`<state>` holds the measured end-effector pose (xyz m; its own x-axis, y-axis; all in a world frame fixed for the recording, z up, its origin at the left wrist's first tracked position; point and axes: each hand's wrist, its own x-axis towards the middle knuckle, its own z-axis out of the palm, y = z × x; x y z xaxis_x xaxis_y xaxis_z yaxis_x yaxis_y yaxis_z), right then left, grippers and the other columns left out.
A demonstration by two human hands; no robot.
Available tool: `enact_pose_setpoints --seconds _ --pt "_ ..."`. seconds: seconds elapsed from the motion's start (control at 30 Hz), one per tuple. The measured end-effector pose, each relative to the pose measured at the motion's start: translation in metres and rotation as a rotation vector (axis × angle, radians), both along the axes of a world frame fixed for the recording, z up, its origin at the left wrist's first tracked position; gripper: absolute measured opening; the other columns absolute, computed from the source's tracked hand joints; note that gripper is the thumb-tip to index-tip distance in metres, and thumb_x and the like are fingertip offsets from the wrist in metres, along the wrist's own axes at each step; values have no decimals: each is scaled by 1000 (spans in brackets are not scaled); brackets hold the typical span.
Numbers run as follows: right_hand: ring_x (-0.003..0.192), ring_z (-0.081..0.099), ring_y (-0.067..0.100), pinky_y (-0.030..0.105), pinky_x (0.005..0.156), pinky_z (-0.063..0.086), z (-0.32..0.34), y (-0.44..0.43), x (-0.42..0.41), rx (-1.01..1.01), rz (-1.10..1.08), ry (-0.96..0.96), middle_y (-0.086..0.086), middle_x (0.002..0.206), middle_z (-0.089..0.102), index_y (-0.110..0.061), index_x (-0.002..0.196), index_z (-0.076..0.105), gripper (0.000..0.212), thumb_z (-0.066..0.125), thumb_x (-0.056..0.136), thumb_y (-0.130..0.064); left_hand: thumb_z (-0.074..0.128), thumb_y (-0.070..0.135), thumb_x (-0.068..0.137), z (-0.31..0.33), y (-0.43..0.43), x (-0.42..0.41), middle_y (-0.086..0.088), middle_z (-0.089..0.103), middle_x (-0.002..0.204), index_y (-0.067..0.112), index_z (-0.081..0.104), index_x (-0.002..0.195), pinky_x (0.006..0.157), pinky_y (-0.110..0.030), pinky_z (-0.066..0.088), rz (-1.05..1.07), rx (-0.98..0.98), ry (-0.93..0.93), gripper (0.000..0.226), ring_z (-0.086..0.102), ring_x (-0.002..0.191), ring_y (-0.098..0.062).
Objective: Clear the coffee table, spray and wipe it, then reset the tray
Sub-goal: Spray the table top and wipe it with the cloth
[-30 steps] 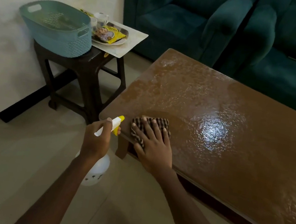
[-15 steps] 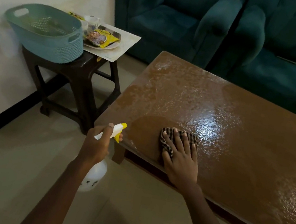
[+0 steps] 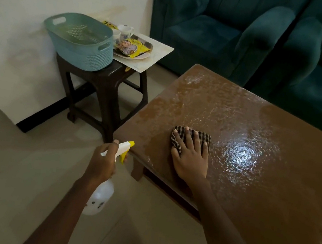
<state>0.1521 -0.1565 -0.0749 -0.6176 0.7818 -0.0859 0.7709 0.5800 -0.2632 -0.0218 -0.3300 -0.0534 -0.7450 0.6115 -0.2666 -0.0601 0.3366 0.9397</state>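
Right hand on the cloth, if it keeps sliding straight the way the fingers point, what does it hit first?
Nothing soon, it seems. The right hand presses the checked cloth flat; its fingers point across the wet coffee table, which looks bare to the far edge. Past that sits the green sofa, though depth is unclear.

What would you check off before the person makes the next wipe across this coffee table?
1. Cloth under the palm: ok. The right hand lies flat on the checked cloth.
2. Table cleared: ok. Only the cloth and hand are on the coffee table.
3. Surface sprayed: ok. The top glistens wet over most of what shows.
4. Spray bottle out of the way: ok. The left hand holds the spray bottle off the table's edge, over the floor.
5. Tray items safe: ok. The tray with snack packet sits on the side stool, beside the basket.
6. Far right end wiped: cannot tell.
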Motion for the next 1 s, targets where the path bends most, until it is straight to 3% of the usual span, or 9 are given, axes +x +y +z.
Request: enact_pose_setpoints --seconds 0.1,0.2,0.3,0.4,0.53,0.7,0.77,0.83,1.0 --pt "150 -19 15 46 120 -11 0 1 1 18 20 -7 -13 164 -14 -50 153 -3 71 -5 84 -64 38 31 102 -4 -1 1 -14 60 60 -1 63 77 36 -22 33 51 21 -9 47 42 35 -17" --pt "150 -19 15 45 120 -11 -1 3 2 32 31 -18 -12 164 -14 -50 153 -4 71 -7 84 -64 41 46 86 -4 -1 -4 -24 52 62 -7 59 83 37 -24 34 102 41 -6 56 41 36 -22" --pt "151 -18 16 46 120 -11 -1 3 1 35 34 -26 -12 165 -12 -50 153 -4 72 -7 82 -64 40 51 79 -2 1 -12 -21 42 58 -8 55 82 38 -26 35 100 33 17 61 42 39 -25" --pt "151 -16 16 46 121 -9 -3 3 1 47 24 -24 -11 165 -10 -50 153 -2 71 -6 83 -63 41 48 84 -2 4 -19 -17 42 53 -6 55 78 39 -26 33 57 60 24 56 42 37 -25" --pt "151 -15 15 46 121 -9 -3 3 -2 27 -4 -28 -12 165 -9 -52 152 -2 68 -4 85 -62 40 29 103 -2 4 -34 -12 59 59 -5 63 75 36 -21 33 -71 89 44 50 47 34 -12" --pt "151 -16 13 45 121 -9 -1 -1 -7 27 -68 -37 -13 165 -8 -53 152 0 65 -2 88 -62 42 45 86 0 -3 -62 -17 38 53 1 54 64 39 -27 33 -73 70 62 50 41 35 -24" --pt "151 -16 13 45 121 -10 0 -1 -18 24 -113 -60 -12 165 -7 -52 152 1 57 7 96 -59 43 40 90 3 -8 -71 -15 39 49 15 56 53 40 -27 32 -82 83 50 47 40 38 -26" --pt "151 -15 15 45 120 -12 2 2 -39 12 -138 -59 -10 166 -7 -51 153 2 54 17 102 -54 42 30 100 6 -12 -79 -2 46 42 25 59 46 40 -25 31 -94 92 55 56 39 40 -26" --pt "151 -14 18 49 120 -11 5 0 -114 -2 -29 -44 -7 166 -5 -50 154 5 54 18 101 -55 38 19 105 14 -17 -94 0 48 40 13 59 63 40 -25 30 -58 129 61 47 38 44 -26"
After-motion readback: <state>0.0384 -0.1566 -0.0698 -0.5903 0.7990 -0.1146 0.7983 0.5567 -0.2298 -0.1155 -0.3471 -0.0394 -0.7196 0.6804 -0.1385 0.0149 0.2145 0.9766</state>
